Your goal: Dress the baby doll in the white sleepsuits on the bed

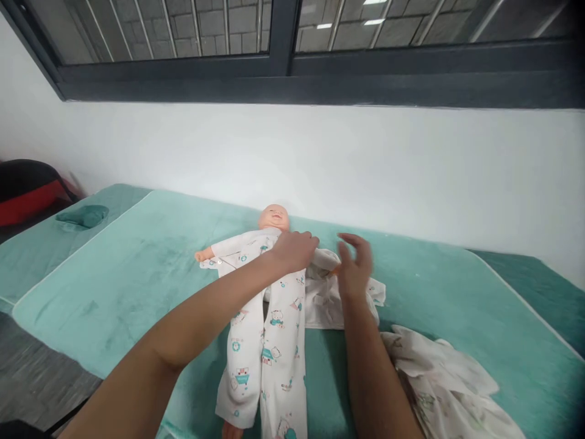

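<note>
A baby doll (274, 216) lies face up, its head near the wall. It wears a white printed shirt (247, 247) and matching trousers (276, 341). The shirt's front is spread wide to the right, exposing a paler inner side. My left hand (296, 251) is closed over the shirt at the doll's shoulder on the right; its fingertips are partly hidden. Just right of the sleeve, my right hand (355, 265) is raised with thumb and forefinger apart, slightly blurred. A bit of the doll's hand (336, 269) shows at the sleeve end beside it.
A green padded cover (137, 274) lies beneath the doll, with a face hole (82, 216) at the left. Crumpled white printed cloth (452, 390) rests at lower right. A black and red bag (31, 192) stands far left. The white wall (320, 158) rises behind.
</note>
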Tool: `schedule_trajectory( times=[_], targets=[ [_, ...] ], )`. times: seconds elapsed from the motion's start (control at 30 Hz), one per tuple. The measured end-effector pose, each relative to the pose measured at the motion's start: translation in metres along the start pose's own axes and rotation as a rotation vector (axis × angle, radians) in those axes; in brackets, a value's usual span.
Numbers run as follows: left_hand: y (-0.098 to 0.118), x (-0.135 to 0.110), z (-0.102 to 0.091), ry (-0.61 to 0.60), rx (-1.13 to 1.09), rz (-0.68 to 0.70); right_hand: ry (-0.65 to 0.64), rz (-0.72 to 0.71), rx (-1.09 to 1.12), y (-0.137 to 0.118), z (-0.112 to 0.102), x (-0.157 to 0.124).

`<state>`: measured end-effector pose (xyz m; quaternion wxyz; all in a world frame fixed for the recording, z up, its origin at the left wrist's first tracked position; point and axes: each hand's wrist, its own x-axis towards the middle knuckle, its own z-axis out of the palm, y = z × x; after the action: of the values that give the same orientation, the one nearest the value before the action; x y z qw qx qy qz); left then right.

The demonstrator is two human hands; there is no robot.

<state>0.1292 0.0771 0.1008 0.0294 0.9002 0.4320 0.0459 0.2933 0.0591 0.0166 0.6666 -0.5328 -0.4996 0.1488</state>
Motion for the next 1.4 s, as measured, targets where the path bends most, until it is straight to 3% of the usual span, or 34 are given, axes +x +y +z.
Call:
schedule_trajectory(
  times=[0.07, 0.17, 0.27, 0.33, 0.5, 0.67, 0.73, 0.87, 1.07, 1.2, 1.27, 1.4],
  targets=[
    [-0.021, -0.019, -0.001, 0.137, -0.135, -0.018, -0.322, -0.057, -0.081, -0.014, 0.02, -0.015],
    [-0.059, -0.052, 0.012, 0.362, -0.346, -0.092, -0.573, -0.097, -0.199, -0.021, 0.039, -0.03],
    [-0.084, -0.079, 0.039, 0.483, -0.552, -0.198, -0.624, -0.086, -0.263, -0.02, 0.043, -0.032],
    [-0.089, -0.088, 0.054, 0.512, -0.642, -0.2, -0.655, -0.072, -0.276, -0.02, 0.041, -0.03],
    [-0.076, -0.089, 0.058, 0.599, -0.45, -0.108, -0.661, -0.105, -0.237, -0.026, 0.038, -0.03],
    [-0.063, -0.094, 0.048, 0.461, -0.098, -0.086, -0.505, -0.228, -0.319, -0.038, 0.042, -0.043],
    [-0.062, -0.097, 0.047, 0.407, -0.022, -0.1, -0.51, -0.278, -0.352, -0.043, 0.042, -0.047],
    [-0.062, -0.102, 0.045, 0.33, 0.005, -0.153, -0.608, -0.245, -0.293, -0.045, 0.032, -0.048],
    [-0.073, -0.133, 0.031, 0.172, -0.186, -0.205, -0.853, 0.063, -0.342, -0.037, -0.002, -0.051],
    [-0.082, -0.167, 0.025, 0.018, -0.434, -0.174, -1.021, 0.025, -0.294, -0.037, -0.025, -0.066],
    [-0.08, -0.179, 0.025, -0.01, -0.39, -0.146, -0.958, 0.004, -0.313, -0.037, -0.029, -0.076],
    [-0.061, -0.187, 0.028, 0.034, -0.046, -0.062, -0.774, -0.037, -0.413, -0.036, -0.025, -0.097]
  ],
)
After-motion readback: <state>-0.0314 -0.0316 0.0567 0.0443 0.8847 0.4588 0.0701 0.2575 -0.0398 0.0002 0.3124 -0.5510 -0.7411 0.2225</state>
